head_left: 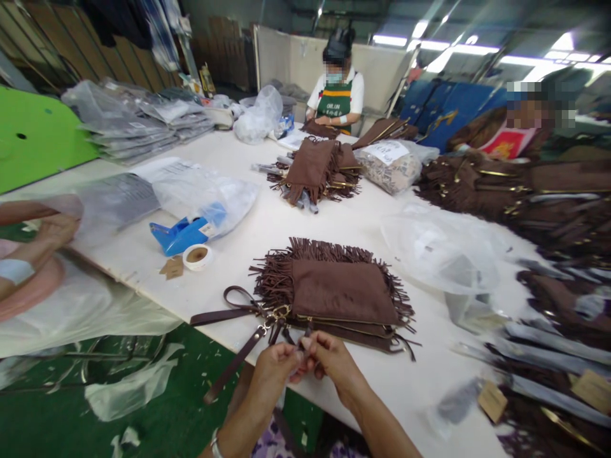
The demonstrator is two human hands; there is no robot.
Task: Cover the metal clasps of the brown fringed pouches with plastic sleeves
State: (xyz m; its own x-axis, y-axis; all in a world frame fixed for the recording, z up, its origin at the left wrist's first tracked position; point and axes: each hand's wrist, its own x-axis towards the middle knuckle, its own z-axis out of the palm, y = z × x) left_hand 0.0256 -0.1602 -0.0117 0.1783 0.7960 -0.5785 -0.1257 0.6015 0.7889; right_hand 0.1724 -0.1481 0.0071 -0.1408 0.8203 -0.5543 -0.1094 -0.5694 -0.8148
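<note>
1. The left hand (272,370) and right hand (338,365) meet at the near edge of the counter (233,219). The fingers of both are curled and pressed together around a small dark piece (308,332); its exact shape is too hidden to tell.
2. The brown fringed bag (341,289) lies flat just beyond the hands, zipper side toward the person. That likely keeps its fittings within easy reach, while the counter carries the weight and leaves both hands free for fine work.
3. Pinching from both sides probably steadies so small a piece.
4. The wrist strap (222,316) loops out to the left of the bag, beside gold-coloured rings (281,313). Another strap (233,372) hangs past the edge near the left wrist, where it could catch on the forearm.
5. Fringe spreads around the bag's far side and ends, and loose strands might tangle with the fittings.
6. Left of the bag sit a tape roll (206,257), brown tags (172,267) and a blue dispenser (176,236). Clear plastic (429,251) crowds the right.
7. Beyond, more bags (312,162) are stacked, and a co-worker (341,105) handles brown material.
</note>
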